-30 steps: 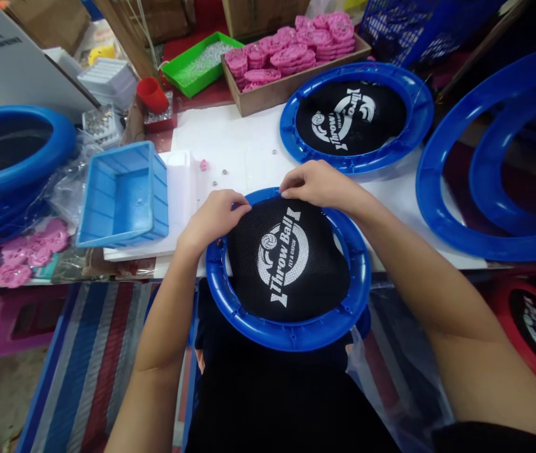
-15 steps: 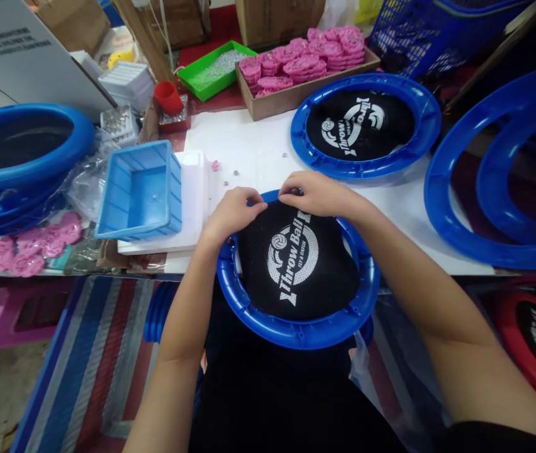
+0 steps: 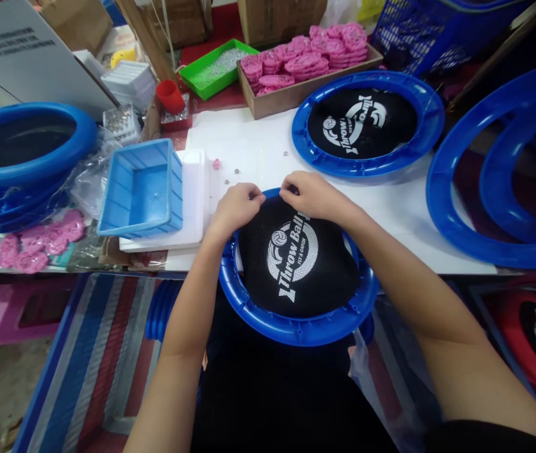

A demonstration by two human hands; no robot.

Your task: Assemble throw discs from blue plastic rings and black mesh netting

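Note:
A black mesh disc printed "Throw Ball" lies inside a blue plastic ring, which rests partly over the table's near edge, close to my body. At the far side of the ring, my left hand pinches the mesh's edge between thumb and fingers. Just right of it, my right hand pinches the same edge, its fingertips a short gap from the left ones. My hands cover parts of the far rim. Behind them a second blue ring with a printed mesh lies on the white table top.
Left stand a light-blue bin and a stack of blue rings. At the back are a green tray of small metal bits and a cardboard box of pink pieces. More bare blue rings lean at right.
Both hands stay at the far rim, still pinching the mesh edge, with only slight finger shifts. The whole view has shifted a little; nothing else has visibly moved.

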